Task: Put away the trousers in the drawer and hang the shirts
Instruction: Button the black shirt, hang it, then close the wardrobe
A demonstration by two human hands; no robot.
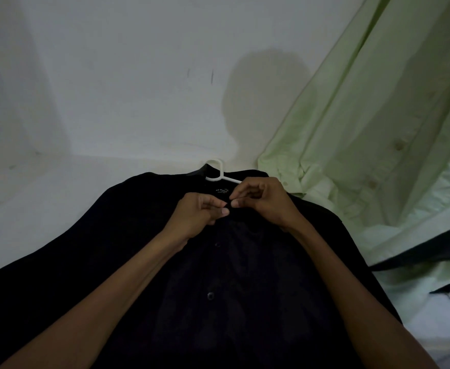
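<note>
Label: small white print inside neck of black shirt point(144, 262), just far of the fingers; partly readable, looks like "NO FUSS", smaller line under it too small to read.
Black shirt: spread front-up on pale surface point(45, 182), centre of view, collar at far end, hem toward near edge. Dark buttons run down the placket, one point(210, 295) clear betw the forearms.
Hanger: white plastic point(216, 169), hook pokes out past collar at far end, one arm slants right under the right hand; rest hidden inside shirt.
Left hand: point(199, 211) fingers curled, thumb + forefinger pinched on collar/placket edge at top button area.
Right hand: point(263, 201) same, pinching the opposite edge; fingertips of both hands nearly touching at the neck opening.
Grip vs shirt: both pinches sit at the collar, just near of the label; shirt body lies below and around both forearms.
Green shirt: light green, buttoned point(365, 134), lies right + far of black one, its lower edge just beside right hand.
Wall: plain white point(112, 62), head-shaped shadow on it.
</note>
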